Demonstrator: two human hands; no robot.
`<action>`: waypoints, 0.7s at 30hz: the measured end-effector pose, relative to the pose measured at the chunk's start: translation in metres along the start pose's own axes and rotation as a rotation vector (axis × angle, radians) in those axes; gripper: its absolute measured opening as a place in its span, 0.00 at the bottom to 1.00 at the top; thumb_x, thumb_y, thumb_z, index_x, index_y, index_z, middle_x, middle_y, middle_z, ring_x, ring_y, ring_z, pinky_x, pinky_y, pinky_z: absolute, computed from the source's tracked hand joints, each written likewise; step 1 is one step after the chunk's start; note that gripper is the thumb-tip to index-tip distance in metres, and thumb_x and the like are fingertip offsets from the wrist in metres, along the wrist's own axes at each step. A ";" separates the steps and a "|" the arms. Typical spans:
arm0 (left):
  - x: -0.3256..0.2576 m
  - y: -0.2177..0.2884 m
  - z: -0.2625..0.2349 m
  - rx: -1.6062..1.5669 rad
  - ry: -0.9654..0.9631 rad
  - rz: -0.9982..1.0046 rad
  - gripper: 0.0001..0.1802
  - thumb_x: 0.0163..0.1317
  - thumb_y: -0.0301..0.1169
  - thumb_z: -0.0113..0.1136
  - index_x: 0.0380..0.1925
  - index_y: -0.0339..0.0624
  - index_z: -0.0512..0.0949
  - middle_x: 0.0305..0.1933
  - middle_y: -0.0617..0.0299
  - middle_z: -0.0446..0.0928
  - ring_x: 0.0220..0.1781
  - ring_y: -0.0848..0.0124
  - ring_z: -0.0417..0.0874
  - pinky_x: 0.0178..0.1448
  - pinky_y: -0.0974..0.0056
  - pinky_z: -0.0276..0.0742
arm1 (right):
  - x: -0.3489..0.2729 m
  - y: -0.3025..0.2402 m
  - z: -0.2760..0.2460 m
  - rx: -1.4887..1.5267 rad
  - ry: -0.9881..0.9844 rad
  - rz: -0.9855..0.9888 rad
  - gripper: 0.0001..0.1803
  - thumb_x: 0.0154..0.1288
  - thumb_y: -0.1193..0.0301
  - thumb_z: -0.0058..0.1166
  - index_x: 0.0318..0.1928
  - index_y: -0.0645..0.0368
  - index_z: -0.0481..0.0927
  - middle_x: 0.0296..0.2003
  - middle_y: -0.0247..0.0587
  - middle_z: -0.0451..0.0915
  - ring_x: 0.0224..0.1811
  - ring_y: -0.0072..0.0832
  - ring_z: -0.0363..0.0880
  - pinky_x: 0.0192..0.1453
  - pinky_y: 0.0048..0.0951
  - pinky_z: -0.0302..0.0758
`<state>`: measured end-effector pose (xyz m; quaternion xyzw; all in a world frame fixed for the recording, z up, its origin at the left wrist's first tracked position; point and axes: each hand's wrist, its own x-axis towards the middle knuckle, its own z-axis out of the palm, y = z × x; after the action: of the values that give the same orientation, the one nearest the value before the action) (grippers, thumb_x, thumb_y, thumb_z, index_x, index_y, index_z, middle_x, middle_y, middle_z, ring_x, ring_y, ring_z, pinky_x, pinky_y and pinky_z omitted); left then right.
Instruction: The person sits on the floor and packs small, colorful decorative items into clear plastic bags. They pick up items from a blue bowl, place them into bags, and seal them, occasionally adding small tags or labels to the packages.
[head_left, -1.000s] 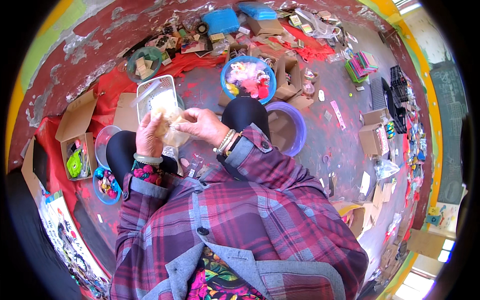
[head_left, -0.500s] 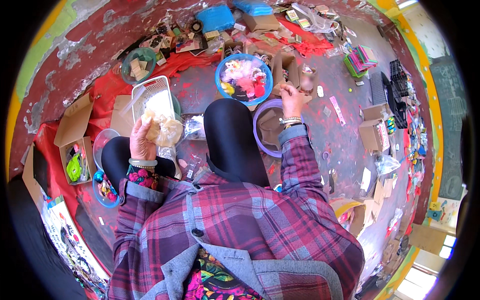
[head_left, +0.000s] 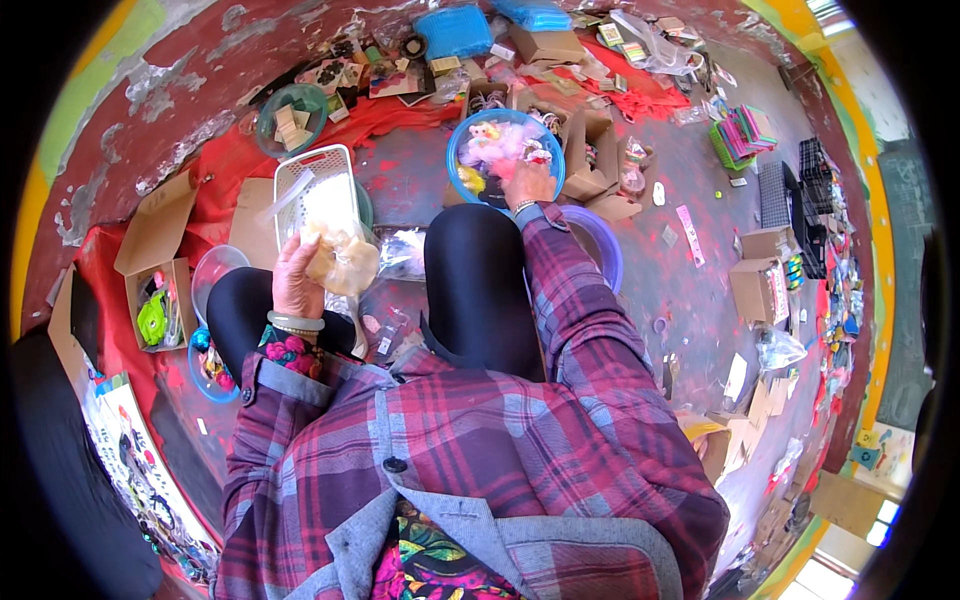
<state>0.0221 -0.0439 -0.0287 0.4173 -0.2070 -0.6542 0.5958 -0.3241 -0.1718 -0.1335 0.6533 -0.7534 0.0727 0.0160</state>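
Observation:
My left hand (head_left: 296,282) is closed around a cream ruffled cloth piece (head_left: 343,264), which looks like a scrunchie; its exact kind is hard to make out. Just beyond it stands a white plastic basket (head_left: 352,182) with white contents. My right hand (head_left: 530,184) reaches over the near right side of a round blue basin (head_left: 451,160), among fluffy pieces (head_left: 490,146) in pink, white, red and yellow. Its fingers are largely hidden among those pieces, so whether it grips one cannot be seen. A purple basin (head_left: 607,245) sits partly behind my right forearm.
Open cardboard boxes (head_left: 590,165) stand right of the blue basin, and another box (head_left: 160,290) lies far left. A teal bowl (head_left: 318,110) rests on red cloth (head_left: 400,118). Clear-wrapped packets (head_left: 402,252) lie between my knees. Black crates (head_left: 815,165) line the right wall.
My right hand has moved left, from above the purple basin into the blue basin. My left hand still holds the cream cloth piece, and the view has shifted slightly.

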 end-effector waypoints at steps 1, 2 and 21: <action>0.000 -0.001 0.000 0.000 0.002 -0.003 0.16 0.57 0.29 0.57 0.46 0.35 0.73 0.43 0.60 0.77 0.45 0.69 0.77 0.50 0.65 0.72 | 0.004 0.006 0.008 0.002 0.006 0.012 0.15 0.50 0.58 0.58 0.33 0.55 0.80 0.34 0.43 0.79 0.44 0.40 0.74 0.45 0.40 0.71; 0.001 -0.001 0.001 0.001 0.003 -0.006 0.17 0.57 0.29 0.57 0.46 0.35 0.73 0.43 0.60 0.77 0.45 0.69 0.77 0.51 0.65 0.72 | 0.010 0.014 0.016 0.004 0.013 0.026 0.14 0.50 0.58 0.57 0.31 0.54 0.80 0.33 0.42 0.79 0.43 0.39 0.74 0.44 0.40 0.71; -0.001 -0.002 -0.002 -0.048 -0.002 -0.012 0.17 0.56 0.27 0.58 0.46 0.35 0.73 0.44 0.59 0.77 0.46 0.68 0.78 0.52 0.64 0.72 | 0.007 0.107 0.003 1.890 -0.335 0.543 0.08 0.59 0.69 0.48 0.40 0.49 0.75 0.34 0.29 0.79 0.33 0.22 0.77 0.28 0.26 0.70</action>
<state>0.0229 -0.0419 -0.0310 0.4034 -0.1892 -0.6629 0.6017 -0.4307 -0.1640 -0.1454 0.2052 -0.5027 0.5506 -0.6340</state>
